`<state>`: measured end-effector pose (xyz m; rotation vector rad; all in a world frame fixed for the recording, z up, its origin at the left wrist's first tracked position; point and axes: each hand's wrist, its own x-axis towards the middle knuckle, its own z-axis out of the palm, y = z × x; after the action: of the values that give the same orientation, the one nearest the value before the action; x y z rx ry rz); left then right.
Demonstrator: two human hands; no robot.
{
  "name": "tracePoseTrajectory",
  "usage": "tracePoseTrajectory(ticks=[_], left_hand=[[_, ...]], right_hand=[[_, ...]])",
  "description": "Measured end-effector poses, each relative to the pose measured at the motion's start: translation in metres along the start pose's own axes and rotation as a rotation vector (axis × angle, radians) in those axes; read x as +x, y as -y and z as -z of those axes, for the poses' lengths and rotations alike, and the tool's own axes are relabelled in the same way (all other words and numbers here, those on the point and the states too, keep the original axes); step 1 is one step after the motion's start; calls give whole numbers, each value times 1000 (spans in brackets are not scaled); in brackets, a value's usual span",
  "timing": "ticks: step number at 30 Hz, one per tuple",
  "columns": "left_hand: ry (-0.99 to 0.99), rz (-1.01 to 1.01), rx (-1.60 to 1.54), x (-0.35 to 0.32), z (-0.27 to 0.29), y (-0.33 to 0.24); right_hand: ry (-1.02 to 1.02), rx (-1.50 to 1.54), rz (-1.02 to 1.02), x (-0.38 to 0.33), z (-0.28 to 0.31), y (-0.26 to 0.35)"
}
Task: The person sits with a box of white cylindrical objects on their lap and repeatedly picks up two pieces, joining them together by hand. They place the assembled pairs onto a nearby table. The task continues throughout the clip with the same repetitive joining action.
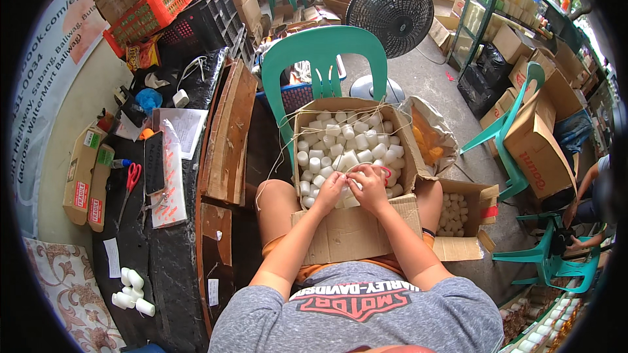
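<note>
A cardboard box point(405, 132), filled with short white cylinders like small candles point(332, 129), sits in front of me between my knees. Thin pale strings hang over its rim. Above the near part of this pile, my left hand point(332, 188) and my right hand point(369, 186) meet with their fingertips pinched together. Something small and whitish shows between the fingers, too little to name. A red ring-shaped thing point(386, 173) lies by my right hand. The near flap point(356, 232) of the box extends over my lap.
A green plastic chair point(324, 36) stands behind the box, with a black fan point(390, 14) beyond it. Another carton point(484, 199) of white cylinders is at my right. Red scissors point(133, 176), a phone point(154, 163) and white cylinders point(134, 293) lie on the black table point(173, 274). A person sits far right.
</note>
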<state>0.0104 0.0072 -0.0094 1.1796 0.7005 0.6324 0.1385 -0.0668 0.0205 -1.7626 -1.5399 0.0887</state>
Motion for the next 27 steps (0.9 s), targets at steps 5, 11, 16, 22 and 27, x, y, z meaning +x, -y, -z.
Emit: tracePoseTrajectory(ticks=[5, 11, 16, 22, 27], left_hand=[[38, -42, 82, 2, 1, 5], [69, -71, 202, 4, 5, 8], [56, -104, 245, 2, 0, 4], [67, -17, 108, 0, -2, -2], [83, 53, 29, 0, 2, -2]], right_hand=[[167, 399, -153, 6, 5, -17], [180, 522, -262, 6, 5, -19], [-120, 19, -91, 0, 8, 10], [-262, -248, 19, -9, 3, 15], [-344, -457, 182, -12, 1, 19]])
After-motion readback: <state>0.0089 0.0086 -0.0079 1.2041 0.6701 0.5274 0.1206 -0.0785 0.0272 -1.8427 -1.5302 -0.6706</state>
